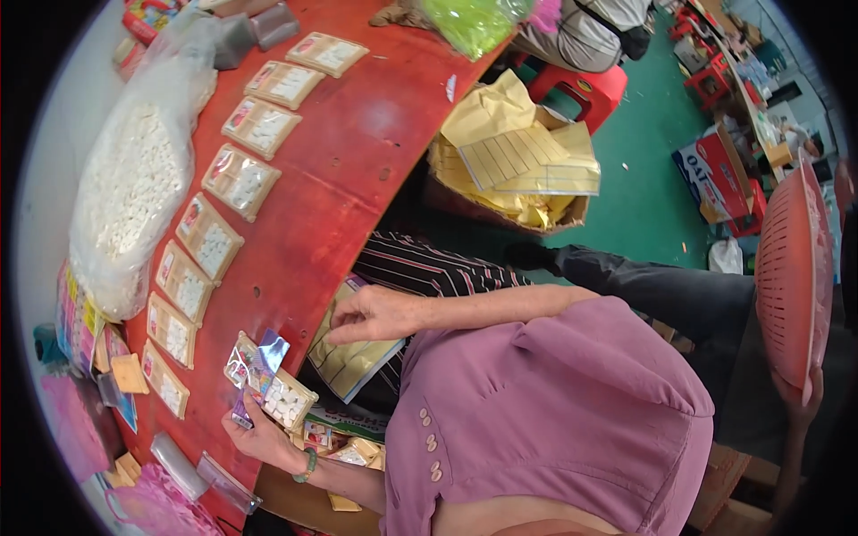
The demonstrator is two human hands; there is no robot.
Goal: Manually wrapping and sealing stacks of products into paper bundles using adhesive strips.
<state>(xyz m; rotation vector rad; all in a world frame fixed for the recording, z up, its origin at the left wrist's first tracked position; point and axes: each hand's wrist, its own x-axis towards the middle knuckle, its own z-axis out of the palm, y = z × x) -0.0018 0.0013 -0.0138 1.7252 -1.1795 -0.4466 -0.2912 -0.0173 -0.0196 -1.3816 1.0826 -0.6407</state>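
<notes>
Head: left grip's (266, 441) tray (302, 385) near bare tabletop edge (327, 284)

A lime-green bag (474, 22) lies at the upper right corner of the red table (349, 134). Beyond that corner, a person in pale clothes (581, 40) sits on a red stool (597, 94). On the green floor (639, 183), well apart from the table's edge, stand a red, white and blue carton (706, 188) and, near it, a white bag (726, 256). Farther right, another person holds a pink basket (791, 286).
</notes>
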